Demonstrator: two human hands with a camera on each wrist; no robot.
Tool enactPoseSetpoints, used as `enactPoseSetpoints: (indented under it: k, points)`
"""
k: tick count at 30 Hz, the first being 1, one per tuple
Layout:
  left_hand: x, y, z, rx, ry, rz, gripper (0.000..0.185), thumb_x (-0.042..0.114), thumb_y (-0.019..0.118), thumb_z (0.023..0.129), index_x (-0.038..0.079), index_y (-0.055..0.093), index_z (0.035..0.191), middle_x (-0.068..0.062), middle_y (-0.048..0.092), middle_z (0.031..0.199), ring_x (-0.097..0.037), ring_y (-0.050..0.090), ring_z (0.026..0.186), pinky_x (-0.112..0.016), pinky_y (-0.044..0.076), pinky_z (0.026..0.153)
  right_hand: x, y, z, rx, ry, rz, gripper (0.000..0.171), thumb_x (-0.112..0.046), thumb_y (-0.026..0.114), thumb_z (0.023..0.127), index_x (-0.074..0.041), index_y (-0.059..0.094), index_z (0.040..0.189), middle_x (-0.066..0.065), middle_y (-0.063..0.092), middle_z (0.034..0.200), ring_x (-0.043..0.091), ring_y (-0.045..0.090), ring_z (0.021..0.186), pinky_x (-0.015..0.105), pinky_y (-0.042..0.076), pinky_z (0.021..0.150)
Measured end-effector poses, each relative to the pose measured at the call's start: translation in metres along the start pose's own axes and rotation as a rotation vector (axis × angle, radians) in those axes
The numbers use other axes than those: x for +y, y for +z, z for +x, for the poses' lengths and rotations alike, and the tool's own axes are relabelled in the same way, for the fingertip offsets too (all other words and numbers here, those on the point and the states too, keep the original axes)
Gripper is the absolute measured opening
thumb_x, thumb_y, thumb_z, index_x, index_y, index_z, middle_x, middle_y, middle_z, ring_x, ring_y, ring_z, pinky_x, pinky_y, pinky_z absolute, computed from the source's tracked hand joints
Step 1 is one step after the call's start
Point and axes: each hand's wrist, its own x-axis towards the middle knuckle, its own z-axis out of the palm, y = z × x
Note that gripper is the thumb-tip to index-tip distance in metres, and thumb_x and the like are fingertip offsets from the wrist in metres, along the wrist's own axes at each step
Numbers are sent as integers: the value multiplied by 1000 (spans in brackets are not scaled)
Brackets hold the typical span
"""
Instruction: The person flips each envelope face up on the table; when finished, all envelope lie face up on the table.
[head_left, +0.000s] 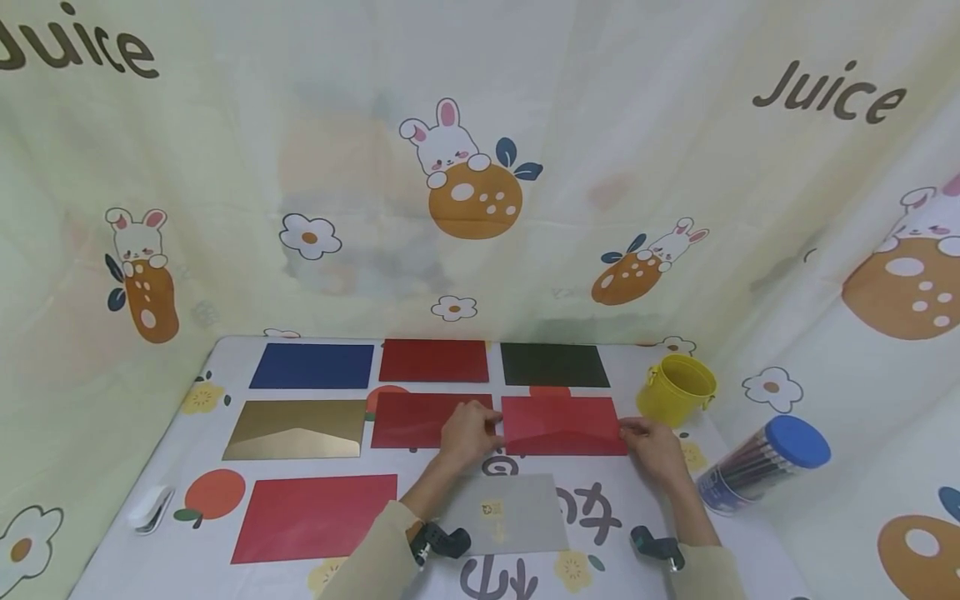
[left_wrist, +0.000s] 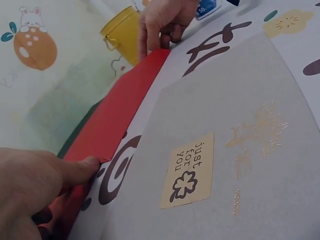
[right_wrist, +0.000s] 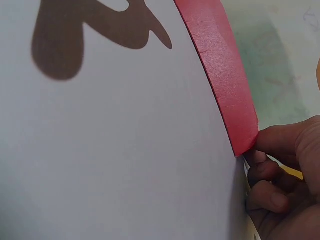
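A bright red envelope (head_left: 564, 427) lies in the middle row on the right, its lower part darker. My left hand (head_left: 468, 435) pinches its left edge, the thumb (left_wrist: 85, 169) at the near corner. At the opposite end my right hand (right_wrist: 290, 175) pinches the right corner between thumb and finger. Just left of it is a darker red envelope (head_left: 408, 421), partly covered by my left hand. Nearer to me, below both hands, lies a grey translucent envelope (left_wrist: 240, 90) with gold print and a small "just for you" label (left_wrist: 189, 170).
Blue (head_left: 311, 367), red (head_left: 435, 361) and dark green (head_left: 555, 365) envelopes form the back row. A gold envelope (head_left: 296, 433) and another red one (head_left: 315, 518) lie left. A white stapler-like object (head_left: 152, 508) is far left. Right stand a yellow bucket (head_left: 667, 396) and a blue-lidded pen jar (head_left: 750, 471).
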Motion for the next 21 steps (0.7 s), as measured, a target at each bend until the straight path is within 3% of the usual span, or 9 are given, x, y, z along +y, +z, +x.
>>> enactPoseSetpoints:
  k: [9, 21]
  points:
    - [2, -1, -2, -28, -40, 1, 52, 31, 89, 77, 21, 73, 126, 8, 61, 96, -8, 52, 89, -26, 45, 70, 1, 2, 0, -22, 46, 37, 36, -19, 54, 103, -6, 62, 136, 19, 63, 133, 37, 52, 129, 56, 44, 104]
    - [-1, 3, -1, -8, -17, 17, 52, 32, 89, 75, 22, 74, 124, 9, 62, 96, -7, 54, 89, -24, 45, 69, 1, 3, 1, -6, 33, 33, 37, -20, 53, 104, -5, 61, 137, 19, 63, 133, 37, 54, 127, 54, 46, 103]
